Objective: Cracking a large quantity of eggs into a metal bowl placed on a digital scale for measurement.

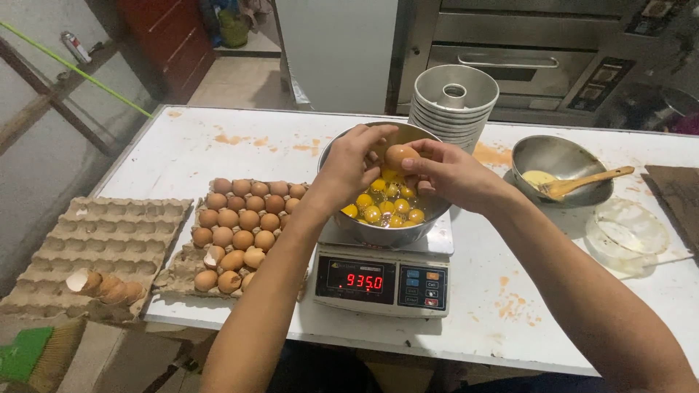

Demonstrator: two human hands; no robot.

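Note:
Both of my hands hold one brown egg over a steel mixing bowl. My left hand grips it from the left, my right hand from the right. Several yellow yolks lie in the bowl below the egg. The bowl stands on a white digital scale with a red lit display. Left of the scale is a cardboard tray of brown eggs, with a few broken shells at its near end.
An empty egg tray with stacked shells sits at the table's left edge. Behind the bowl stands a stack of metal ring pans. At right are a smaller steel bowl with a wooden spoon and a clear plastic lid.

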